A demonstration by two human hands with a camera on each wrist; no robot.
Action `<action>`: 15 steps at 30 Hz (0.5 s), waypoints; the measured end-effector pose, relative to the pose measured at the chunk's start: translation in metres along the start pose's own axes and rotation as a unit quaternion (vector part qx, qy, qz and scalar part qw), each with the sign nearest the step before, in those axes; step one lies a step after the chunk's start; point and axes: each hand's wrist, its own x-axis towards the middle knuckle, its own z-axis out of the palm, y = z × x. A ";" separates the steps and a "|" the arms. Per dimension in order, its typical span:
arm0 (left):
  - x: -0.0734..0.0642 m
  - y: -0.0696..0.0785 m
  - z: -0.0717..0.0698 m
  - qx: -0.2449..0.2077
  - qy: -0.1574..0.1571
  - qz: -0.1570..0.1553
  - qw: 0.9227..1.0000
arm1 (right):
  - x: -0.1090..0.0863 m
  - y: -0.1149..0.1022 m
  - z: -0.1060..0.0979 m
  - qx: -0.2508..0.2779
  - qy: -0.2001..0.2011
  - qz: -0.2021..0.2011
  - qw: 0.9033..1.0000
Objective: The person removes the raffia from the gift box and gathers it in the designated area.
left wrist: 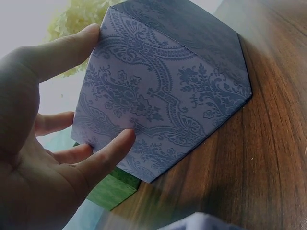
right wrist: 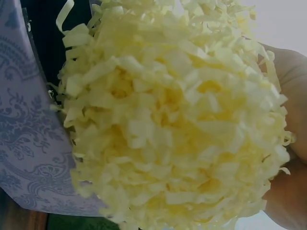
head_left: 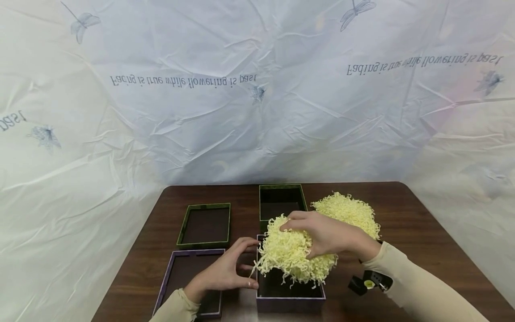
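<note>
My right hand (head_left: 327,230) grips a fluffy clump of pale yellow shredded paper (head_left: 287,252) from above, over the mouth of a purple patterned box (head_left: 290,306). In the right wrist view the shredded paper (right wrist: 168,129) fills most of the picture and covers most of the fingers, with the box's patterned wall (right wrist: 33,139) to its left. My left hand (head_left: 225,270) is at the left side of this box, thumb and fingers spread. The left wrist view has its fingertips against the patterned wall (left wrist: 139,96) and its thumb tip up at a corner. Part of the box's dark inside is hidden.
A second heap of yellow shredded paper (head_left: 348,210) lies behind the right hand. Farther back stands an open green box (head_left: 280,185). To the left lie a shallow green-edged lid (head_left: 203,245) and a purple-edged lid (head_left: 166,277). A black strap device (head_left: 376,281) hangs at the right wrist.
</note>
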 end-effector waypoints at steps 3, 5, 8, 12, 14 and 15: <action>-0.001 0.000 0.000 -0.001 0.000 -0.004 1.000 | -0.003 0.000 -0.002 0.002 0.005 0.005 1.000; -0.001 0.000 0.001 0.000 0.000 -0.005 1.000 | -0.004 0.000 -0.003 0.002 0.008 0.010 1.000; 0.000 0.001 0.001 0.002 0.000 -0.003 1.000 | -0.007 0.000 -0.005 -0.002 0.018 0.007 1.000; 0.000 0.001 0.001 -0.008 -0.005 -0.001 1.000 | -0.010 0.003 -0.007 -0.018 0.040 -0.005 0.999; 0.000 0.001 0.001 -0.013 -0.007 -0.001 1.000 | -0.012 0.004 -0.008 -0.023 0.050 -0.008 0.998; 0.000 0.001 0.001 -0.016 -0.008 0.000 1.000 | -0.013 0.005 -0.009 -0.025 0.053 -0.007 0.998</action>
